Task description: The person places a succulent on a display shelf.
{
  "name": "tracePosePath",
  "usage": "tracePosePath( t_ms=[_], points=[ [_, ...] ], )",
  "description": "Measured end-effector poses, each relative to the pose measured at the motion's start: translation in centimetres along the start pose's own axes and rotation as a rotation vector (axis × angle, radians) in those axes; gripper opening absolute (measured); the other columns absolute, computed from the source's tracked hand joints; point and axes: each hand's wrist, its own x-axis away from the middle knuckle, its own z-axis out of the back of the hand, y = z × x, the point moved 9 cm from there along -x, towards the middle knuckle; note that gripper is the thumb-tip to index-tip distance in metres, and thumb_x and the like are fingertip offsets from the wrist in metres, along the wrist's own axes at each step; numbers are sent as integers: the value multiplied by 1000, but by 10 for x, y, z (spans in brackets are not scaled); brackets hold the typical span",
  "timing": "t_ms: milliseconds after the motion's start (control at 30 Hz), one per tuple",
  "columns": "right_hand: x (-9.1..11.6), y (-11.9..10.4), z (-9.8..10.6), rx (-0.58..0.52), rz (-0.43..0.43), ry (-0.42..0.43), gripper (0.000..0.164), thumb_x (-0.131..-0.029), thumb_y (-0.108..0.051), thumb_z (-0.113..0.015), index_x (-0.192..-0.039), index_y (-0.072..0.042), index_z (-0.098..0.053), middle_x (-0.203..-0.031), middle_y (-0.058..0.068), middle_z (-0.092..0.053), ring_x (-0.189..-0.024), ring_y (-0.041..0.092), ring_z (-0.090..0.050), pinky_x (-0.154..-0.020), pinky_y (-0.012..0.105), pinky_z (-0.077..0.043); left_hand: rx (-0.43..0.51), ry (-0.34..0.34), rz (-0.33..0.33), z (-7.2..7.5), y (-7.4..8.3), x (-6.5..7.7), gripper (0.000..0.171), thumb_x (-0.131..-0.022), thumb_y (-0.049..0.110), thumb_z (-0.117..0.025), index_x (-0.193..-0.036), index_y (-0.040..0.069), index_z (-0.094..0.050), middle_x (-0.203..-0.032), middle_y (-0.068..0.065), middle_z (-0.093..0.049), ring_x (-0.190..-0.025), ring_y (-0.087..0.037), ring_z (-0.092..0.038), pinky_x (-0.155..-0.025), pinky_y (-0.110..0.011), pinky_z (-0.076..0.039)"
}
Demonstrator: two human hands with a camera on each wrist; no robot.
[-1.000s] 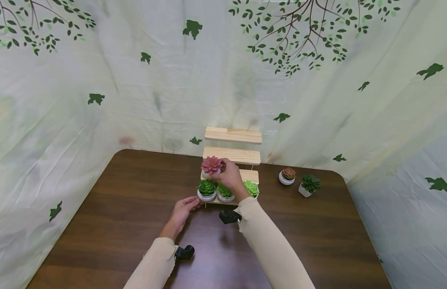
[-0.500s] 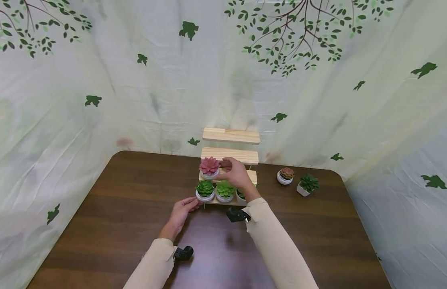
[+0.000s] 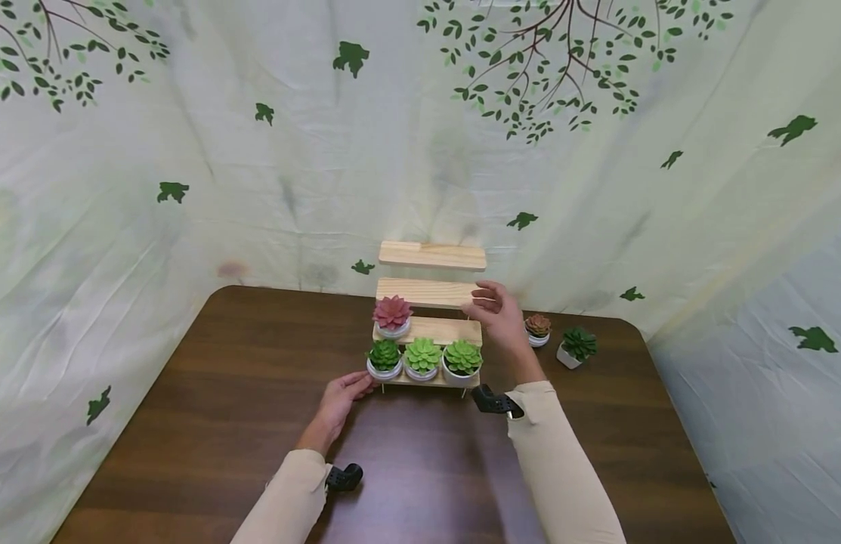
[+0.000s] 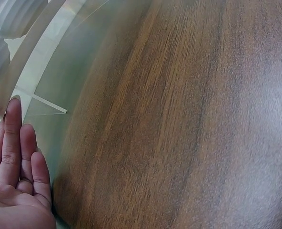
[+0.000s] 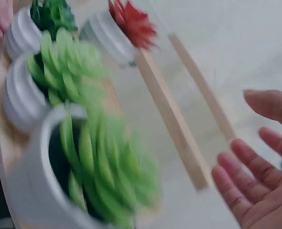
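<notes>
A tiered wooden stand holds small potted succulents. On its lowest shelf sit a dark green succulent, a light green succulent and another light green succulent in white pots. A pink succulent stands at the left end of the shelf above. My left hand is at the left end of the lowest shelf, its straight fingers right at the board's corner in the left wrist view. Beside the stand's right side, my right hand is in the air with fingers spread and nothing held.
To the right of the stand, a brown-orange succulent in a white pot stands on the dark wooden table, partly behind my right forearm. Further right is a dark green succulent in a white pot. A leaf-printed curtain hangs behind.
My right hand has let go of the pink succulent, left on the second shelf, and moved right, past the stand's edge. The left hand stays at the lowest shelf's end.
</notes>
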Motion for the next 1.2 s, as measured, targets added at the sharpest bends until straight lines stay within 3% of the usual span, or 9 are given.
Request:
tracePosePath(
  t_ms=[233,433,600,767,1100,1200],
  points=[
    [8,24,57,-44,19,186,50,-88,-8,-70,-133,0,-49,-126,18,-55,-114,29,-54,-90,26,-46,1,-2,6,1,-2,0,35,-96,11,-58,-121,-14,-58,-94,-6,-72,-87,-12,-64,-85,-32,-46],
    [19,44,95,-94,51,265,50,-86,-8,-72,-131,-2,-49,-118,6,-56,-110,24,-55,-86,16,-45,3,-5,15,1,-5,-3,34,-97,10,-57,-121,-14,-57,-93,-5,-71,-88,-13,-64,-86,-34,-45],
    [32,61,129,-94,70,367,53,-83,-8,-76,-130,-7,-52,-119,4,-58,-106,15,-56,-90,23,-45,11,-15,20,0,2,3,32,-96,7,-57,-120,-15,-58,-92,-5,-72,-88,-15,-64,-85,-34,-45],
    [41,77,158,-53,67,485,54,-80,-8,-78,-128,-7,-53,-121,11,-60,-115,22,-52,-102,40,-35,6,-24,8,-3,15,11,31,-95,4,-57,-118,-17,-57,-91,-7,-72,-88,-19,-65,-87,-37,-45],
    [61,97,193,-80,4,591,66,-80,1,-75,-138,-4,-45,-140,15,-47,-134,25,-38,-111,42,-25,0,-6,-5,1,-4,-4,33,-97,10,-57,-120,-14,-58,-94,-6,-72,-85,-12,-64,-82,-29,-46],
    [65,114,198,-94,-63,602,73,-81,-1,-75,-143,-8,-38,-147,11,-41,-139,24,-31,-114,39,-22,0,0,-4,1,-4,-4,33,-96,9,-57,-120,-14,-58,-93,-5,-72,-83,-10,-64,-81,-28,-46]
  ],
)
